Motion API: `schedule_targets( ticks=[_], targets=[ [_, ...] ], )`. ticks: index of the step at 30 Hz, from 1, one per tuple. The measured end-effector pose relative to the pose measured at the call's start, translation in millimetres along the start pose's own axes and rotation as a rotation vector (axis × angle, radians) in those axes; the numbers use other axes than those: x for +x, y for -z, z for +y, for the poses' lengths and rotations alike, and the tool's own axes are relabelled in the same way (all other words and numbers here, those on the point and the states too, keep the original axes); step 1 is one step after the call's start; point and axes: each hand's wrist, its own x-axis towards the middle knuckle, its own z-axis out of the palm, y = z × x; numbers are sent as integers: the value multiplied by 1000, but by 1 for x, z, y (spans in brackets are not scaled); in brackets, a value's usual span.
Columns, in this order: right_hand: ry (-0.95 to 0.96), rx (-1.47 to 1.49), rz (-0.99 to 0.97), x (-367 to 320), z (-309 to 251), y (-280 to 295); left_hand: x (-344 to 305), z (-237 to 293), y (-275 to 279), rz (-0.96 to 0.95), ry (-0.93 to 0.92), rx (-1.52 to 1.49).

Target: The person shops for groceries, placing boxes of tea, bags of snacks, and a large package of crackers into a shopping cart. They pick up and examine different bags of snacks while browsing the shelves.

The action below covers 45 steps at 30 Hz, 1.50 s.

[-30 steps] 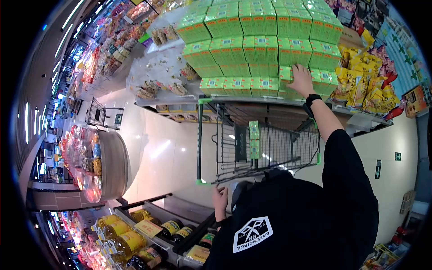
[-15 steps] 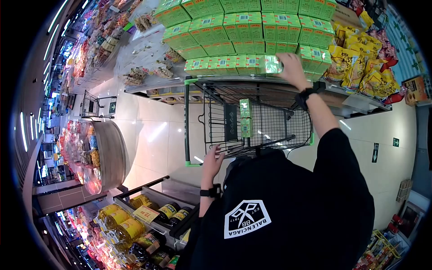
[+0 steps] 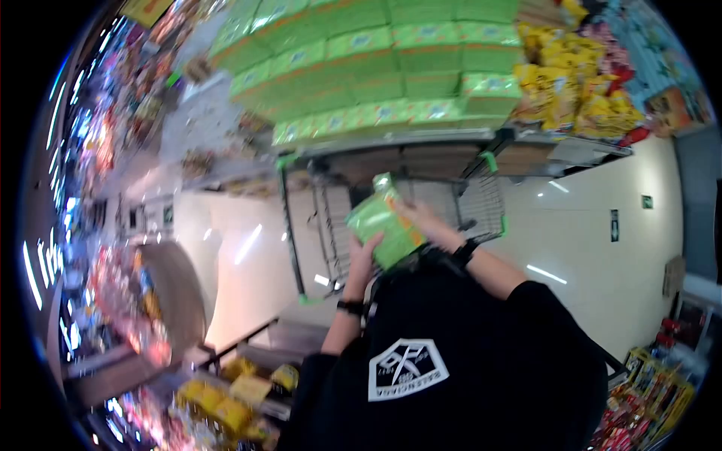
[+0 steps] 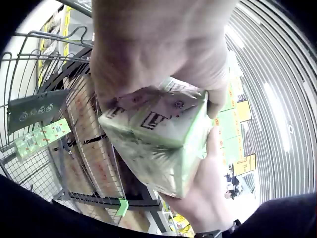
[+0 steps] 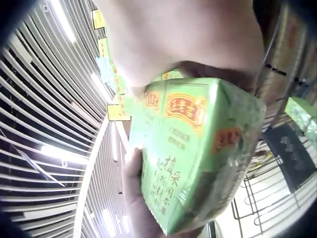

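Note:
I hold a green shrink-wrapped pack of drink cartons (image 3: pixel 382 222) in both hands over the near end of the wire shopping cart (image 3: pixel 301 225). My left hand (image 3: pixel 362 254) grips its near side, and my right hand (image 3: pixel 426 223) holds the far side. In the left wrist view the left hand (image 4: pixel 163 54) wraps the top of the pack (image 4: pixel 161 144), with the right hand (image 4: pixel 208 193) under it. Seen from the right wrist, the right hand (image 5: pixel 198 44) clasps the pack (image 5: pixel 198 148) from above. Another green pack (image 4: pixel 42 139) lies inside the cart.
A shelf stacked with several green packs (image 3: pixel 361 68) stands beyond the cart, with yellow bags (image 3: pixel 571 83) to its right. A round display (image 3: pixel 173 301) and a bin of bottles (image 3: pixel 241 391) are on the left. Pale floor tiles (image 3: pixel 602 255) spread to the right.
My right hand pulled a green pack off the shelf and brought it down toward my body. My left hand left the cart handle and took hold of the pack too.

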Motion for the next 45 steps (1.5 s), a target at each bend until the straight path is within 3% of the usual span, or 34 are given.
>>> schedule_targets(
  ticks=[1,3,4,5,7,8,9,10,11,13,14,15,17,18,19,20,21,22,23,24,25,26,28,30,31,33,34,35,37,42,43,45],
  targets=[
    [-58,144,-49,-10,-8,-5,4,-7,4,7,-113,109],
    [115,-8,-39,-1,22,6,0,-1,0,-8,-389,354],
    [-71,126,2,-5,19,8,-1,-1,-6,73,-388,413],
    [-262,275,32,-11,16,12,-10,15,-18,22,-390,357],
    [-494,475,-221,-18,14,30,-9,2,-12,41,-463,446],
    [-486,470,-194,-21,15,36,-13,2,-10,-29,-474,504],
    [-542,506,-383,-22,13,42,-15,8,-11,-96,-488,563],
    [-597,538,-574,-23,12,49,-16,20,-13,-175,-655,777],
    [-588,524,-549,-23,13,48,-17,33,-15,-251,-835,984],
    [-592,742,-139,-20,25,38,-12,36,-16,-503,-1013,1263],
    [-613,712,-180,-12,37,48,-12,36,-19,-555,-1014,1272],
    [-636,686,-223,-6,51,61,-10,34,-18,-552,-983,1281],
    [-592,611,-119,-10,48,62,6,22,-9,-521,-922,1261],
    [-616,574,-58,-10,42,58,22,26,-1,-560,-811,1285],
    [-504,475,-30,-6,47,61,39,27,22,-595,-668,1315],
    [-424,385,-20,-3,59,61,70,4,64,-453,-672,1418],
    [-327,58,17,-5,48,60,59,38,67,-169,-525,1557],
    [-215,144,16,-1,43,47,80,37,96,235,-667,1590],
    [-197,-97,267,7,36,38,96,35,129,527,-639,1473],
    [-183,-216,406,24,56,48,105,37,160,604,-561,1383],
    [-129,-209,410,66,147,112,125,26,198,652,-454,1474],
    [-378,-344,546,77,121,107,135,34,196,657,-387,1571],
    [-239,-325,616,114,156,134,140,48,194,661,-265,1676],
    [-297,-228,495,148,153,142,143,53,207,575,-307,1431],
    [-331,-148,494,166,160,140,140,50,221,589,-265,1446],
    [-446,-301,613,215,181,145,148,51,244,459,-193,795],
    [-359,-435,625,242,214,164,151,49,245,458,-187,668],
    [-278,-567,629,264,252,179,153,49,249,480,-149,685],
    [-282,-748,640,307,266,171,161,56,253,438,112,631],
    [-238,-975,579,366,289,144,166,56,247,508,99,690],
    [-256,-974,577,368,306,154,165,55,248,494,78,697],
    [-200,-648,415,363,328,175,163,53,247,469,61,699]
  ],
)
